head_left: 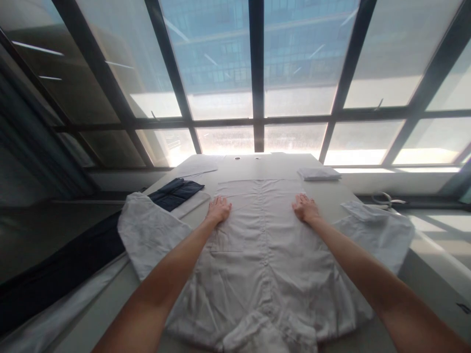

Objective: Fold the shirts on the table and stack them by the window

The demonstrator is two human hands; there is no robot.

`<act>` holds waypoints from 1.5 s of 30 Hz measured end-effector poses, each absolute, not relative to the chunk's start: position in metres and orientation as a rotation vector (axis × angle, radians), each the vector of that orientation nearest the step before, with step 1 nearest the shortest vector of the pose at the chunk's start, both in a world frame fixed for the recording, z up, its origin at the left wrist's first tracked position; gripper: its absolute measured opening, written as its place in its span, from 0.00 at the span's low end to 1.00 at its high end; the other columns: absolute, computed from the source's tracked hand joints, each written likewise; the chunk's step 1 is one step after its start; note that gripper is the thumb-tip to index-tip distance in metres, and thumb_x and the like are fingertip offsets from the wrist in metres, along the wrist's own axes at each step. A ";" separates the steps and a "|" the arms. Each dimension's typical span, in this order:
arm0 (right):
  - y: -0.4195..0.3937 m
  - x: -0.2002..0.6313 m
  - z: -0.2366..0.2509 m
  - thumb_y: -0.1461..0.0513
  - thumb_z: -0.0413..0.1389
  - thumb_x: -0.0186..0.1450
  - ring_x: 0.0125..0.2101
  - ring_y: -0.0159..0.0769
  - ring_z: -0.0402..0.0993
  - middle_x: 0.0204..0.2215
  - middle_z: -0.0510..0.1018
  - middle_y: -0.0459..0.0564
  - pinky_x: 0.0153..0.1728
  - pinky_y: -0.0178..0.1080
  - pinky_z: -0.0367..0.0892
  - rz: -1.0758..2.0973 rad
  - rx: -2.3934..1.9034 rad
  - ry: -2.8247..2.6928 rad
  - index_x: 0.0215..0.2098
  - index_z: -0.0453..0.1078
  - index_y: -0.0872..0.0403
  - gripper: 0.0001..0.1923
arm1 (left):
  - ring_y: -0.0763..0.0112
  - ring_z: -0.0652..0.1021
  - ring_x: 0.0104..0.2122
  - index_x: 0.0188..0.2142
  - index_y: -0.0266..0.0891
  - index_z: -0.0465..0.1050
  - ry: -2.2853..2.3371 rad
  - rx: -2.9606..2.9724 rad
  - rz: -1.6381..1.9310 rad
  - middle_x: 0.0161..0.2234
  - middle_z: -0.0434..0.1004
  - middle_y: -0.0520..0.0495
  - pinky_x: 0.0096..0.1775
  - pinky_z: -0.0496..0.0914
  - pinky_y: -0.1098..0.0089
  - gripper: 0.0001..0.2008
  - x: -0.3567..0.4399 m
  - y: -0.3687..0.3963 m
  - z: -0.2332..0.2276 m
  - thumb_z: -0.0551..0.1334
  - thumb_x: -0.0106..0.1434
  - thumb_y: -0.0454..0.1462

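In the head view a white shirt (pixel 257 255) lies spread flat along the middle of the desk (pixel 324 193), front side up, the collar at the near edge and the hem toward the far edge. Both hands are open and pressed flat on the cloth, holding nothing: the left hand (pixel 218 210) on the left part, the right hand (pixel 305 208) on the right part, well apart. It seems they press the cloth to keep it smooth. The sleeves spread out to both sides. A dark garment (pixel 172 193) lies at the left edge, partly under the left sleeve. A folded white cloth (pixel 318 173) lies near the far right corner. Nothing stands between the hands.
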State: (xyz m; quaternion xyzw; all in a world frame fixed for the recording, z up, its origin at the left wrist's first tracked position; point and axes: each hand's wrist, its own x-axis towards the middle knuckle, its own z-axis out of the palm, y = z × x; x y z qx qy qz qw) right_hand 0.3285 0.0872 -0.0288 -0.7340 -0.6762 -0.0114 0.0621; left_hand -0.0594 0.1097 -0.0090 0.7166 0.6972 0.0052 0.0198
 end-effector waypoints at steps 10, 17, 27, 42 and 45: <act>-0.008 0.239 -0.001 0.57 0.40 0.75 0.73 0.48 0.42 0.74 0.49 0.62 0.69 0.57 0.42 0.098 -1.920 -2.206 0.74 0.51 0.62 0.32 | 0.51 0.47 0.73 0.75 0.44 0.47 1.516 2.603 0.009 0.74 0.45 0.39 0.67 0.51 0.41 0.33 -0.002 -0.033 0.004 0.41 0.77 0.53; -0.120 0.256 -0.033 0.50 0.43 0.74 0.74 0.48 0.39 0.74 0.48 0.59 0.70 0.57 0.40 0.215 -1.890 -2.247 0.74 0.53 0.57 0.36 | 0.50 0.52 0.72 0.74 0.52 0.49 1.488 2.665 -0.040 0.73 0.49 0.46 0.68 0.51 0.41 0.31 -0.067 -0.122 -0.014 0.47 0.75 0.54; -0.106 0.277 -0.032 0.52 0.44 0.74 0.73 0.45 0.40 0.74 0.48 0.59 0.71 0.53 0.39 0.177 -1.961 -2.209 0.75 0.52 0.58 0.34 | 0.54 0.49 0.73 0.74 0.52 0.49 1.475 2.712 0.038 0.74 0.45 0.47 0.68 0.46 0.40 0.29 -0.069 -0.095 -0.016 0.45 0.77 0.52; -0.061 0.306 -0.027 0.52 0.42 0.76 0.73 0.45 0.44 0.73 0.51 0.62 0.70 0.50 0.41 0.113 -2.014 -2.188 0.74 0.53 0.60 0.33 | 0.56 0.49 0.73 0.74 0.52 0.50 1.522 2.772 0.017 0.74 0.46 0.47 0.69 0.47 0.46 0.28 -0.067 -0.051 -0.019 0.46 0.77 0.49; -0.057 0.316 -0.028 0.53 0.43 0.75 0.72 0.45 0.49 0.72 0.56 0.61 0.70 0.48 0.44 0.123 -2.038 -2.092 0.72 0.57 0.61 0.32 | 0.56 0.49 0.73 0.74 0.51 0.49 1.522 2.771 0.007 0.74 0.45 0.47 0.69 0.46 0.46 0.28 -0.067 -0.050 -0.019 0.45 0.77 0.50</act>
